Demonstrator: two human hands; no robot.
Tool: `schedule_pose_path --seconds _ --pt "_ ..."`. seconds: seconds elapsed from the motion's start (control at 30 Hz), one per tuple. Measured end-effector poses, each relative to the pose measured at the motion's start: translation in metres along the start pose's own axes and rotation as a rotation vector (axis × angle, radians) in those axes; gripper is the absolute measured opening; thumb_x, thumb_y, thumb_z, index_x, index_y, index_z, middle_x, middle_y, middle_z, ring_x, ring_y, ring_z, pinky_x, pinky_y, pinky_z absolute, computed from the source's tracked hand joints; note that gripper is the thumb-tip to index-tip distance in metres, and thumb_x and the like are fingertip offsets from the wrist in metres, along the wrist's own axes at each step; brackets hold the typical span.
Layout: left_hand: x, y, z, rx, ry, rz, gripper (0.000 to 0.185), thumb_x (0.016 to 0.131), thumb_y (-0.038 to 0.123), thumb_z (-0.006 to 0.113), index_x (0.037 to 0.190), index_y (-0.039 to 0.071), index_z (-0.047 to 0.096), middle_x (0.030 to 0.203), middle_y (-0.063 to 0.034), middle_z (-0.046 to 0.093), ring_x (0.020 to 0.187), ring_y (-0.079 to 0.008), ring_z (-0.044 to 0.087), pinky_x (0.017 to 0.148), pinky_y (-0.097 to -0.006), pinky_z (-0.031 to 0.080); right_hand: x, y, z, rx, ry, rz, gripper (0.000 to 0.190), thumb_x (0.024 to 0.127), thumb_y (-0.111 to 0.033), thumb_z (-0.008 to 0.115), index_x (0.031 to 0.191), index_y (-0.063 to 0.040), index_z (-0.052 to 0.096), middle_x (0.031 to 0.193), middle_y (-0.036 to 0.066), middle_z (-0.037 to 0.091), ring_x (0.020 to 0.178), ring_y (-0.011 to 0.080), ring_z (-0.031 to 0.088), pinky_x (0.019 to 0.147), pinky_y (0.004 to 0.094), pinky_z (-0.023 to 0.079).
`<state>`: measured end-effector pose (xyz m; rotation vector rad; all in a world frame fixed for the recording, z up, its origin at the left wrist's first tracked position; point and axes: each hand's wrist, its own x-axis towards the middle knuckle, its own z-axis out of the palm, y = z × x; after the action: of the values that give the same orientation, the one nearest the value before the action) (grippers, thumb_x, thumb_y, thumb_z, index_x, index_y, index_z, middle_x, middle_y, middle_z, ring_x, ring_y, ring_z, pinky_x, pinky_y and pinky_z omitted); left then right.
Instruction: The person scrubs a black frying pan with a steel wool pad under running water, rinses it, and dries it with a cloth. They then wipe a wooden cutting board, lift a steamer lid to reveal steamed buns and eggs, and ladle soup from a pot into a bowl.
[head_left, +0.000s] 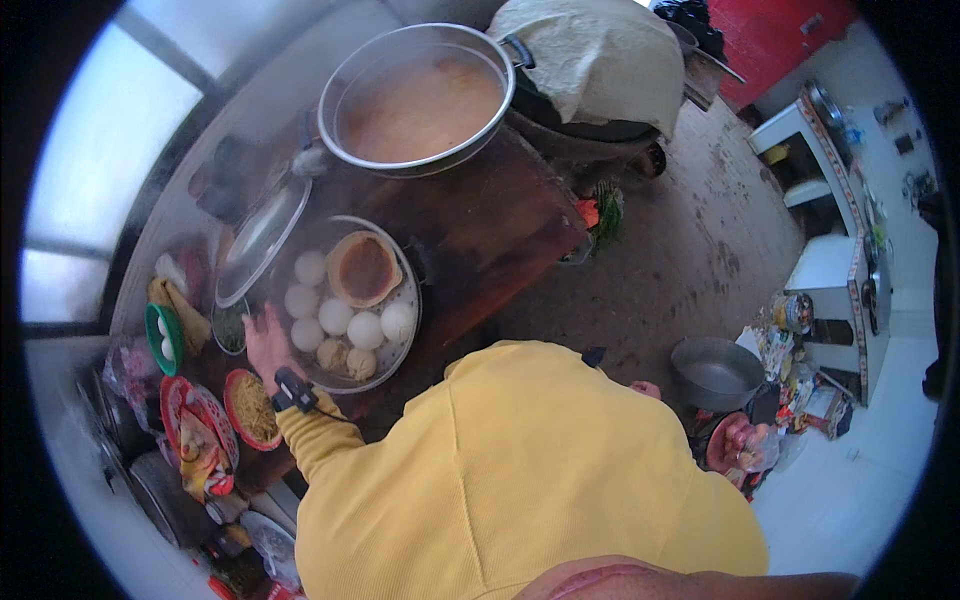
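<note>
My left hand, with a device strapped to its wrist, is at the left rim of a round steamer tray. Its fingers are spread and hold nothing that I can make out. In the tray lie several white, bun-like balls, a few tan lumps and a bowl of reddish-brown sauce. A glass lid stands tilted beside the tray, under some steam. Only a bit of my right hand shows past the yellow sweater; its grip is hidden.
A large steaming pot stands at the back of the dark table. Left of my hand are a red bowl of yellow strips, a green basket with eggs and a glass bowl. A grey basin is at the right.
</note>
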<state>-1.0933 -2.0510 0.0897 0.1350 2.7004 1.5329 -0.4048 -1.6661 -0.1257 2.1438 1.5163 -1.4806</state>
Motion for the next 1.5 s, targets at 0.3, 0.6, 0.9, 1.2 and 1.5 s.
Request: schedule_pose_path --seconds 0.3,0.6,0.9,1.2,1.5 --pt "-0.044 0.107 0.054 -0.738 0.323 -0.082 0.023 0.091 0.011 0.052 0.113 0.004 0.050 0.087 -0.0010 0.051 0.075 -0.0102 0.048 0.065 -0.0238 0.041 -0.050 -0.016 -0.010 0.315 -0.022 0.094 0.011 0.086 -0.005 0.058 0.097 -0.002 0.061 0.071 0.006 0.062 0.054 0.0142 0.055 0.048 0.0292 0.045" --pt "-0.135 0.217 0.191 -0.833 -0.196 -0.126 0.023 0.094 0.015 0.054 0.116 0.009 0.053 0.105 -0.0022 0.061 0.093 -0.0119 0.056 0.075 -0.0246 0.044 -0.064 0.092 -0.029 0.574 0.108 0.328 0.007 0.084 -0.006 0.057 0.085 -0.003 0.063 0.067 0.004 0.061 0.050 0.0140 0.053 0.045 0.0292 0.042" --pt "-0.261 0.279 0.310 -0.811 -0.793 -0.207 0.019 0.093 0.014 0.056 0.112 0.009 0.056 0.106 -0.0011 0.063 0.094 -0.0120 0.058 0.075 -0.0267 0.045 -0.093 0.209 -0.055 0.290 0.181 0.203 0.013 0.083 -0.006 0.054 0.086 -0.003 0.067 0.067 0.009 0.065 0.051 0.0202 0.059 0.045 0.0322 0.046" --pt "-0.284 0.317 0.364 -0.774 -0.918 -0.304 0.019 0.093 0.012 0.055 0.112 0.008 0.056 0.101 -0.0034 0.064 0.087 -0.0124 0.060 0.072 -0.0251 0.046 -0.063 0.199 -0.096 0.321 0.199 0.124 0.020 0.083 -0.022 0.058 0.085 -0.006 0.069 0.075 0.008 0.067 0.065 0.0217 0.062 0.061 0.0344 0.049" --pt "-0.230 0.348 0.473 -0.843 -0.959 -0.440 0.021 0.092 0.011 0.055 0.113 0.007 0.054 0.100 -0.0029 0.063 0.085 -0.0121 0.059 0.070 -0.0250 0.046 0.027 0.046 -0.190 0.428 0.379 0.023 0.023 0.081 -0.021 0.065 0.093 -0.003 0.068 0.084 0.009 0.070 0.075 0.0199 0.067 0.069 0.0330 0.052"
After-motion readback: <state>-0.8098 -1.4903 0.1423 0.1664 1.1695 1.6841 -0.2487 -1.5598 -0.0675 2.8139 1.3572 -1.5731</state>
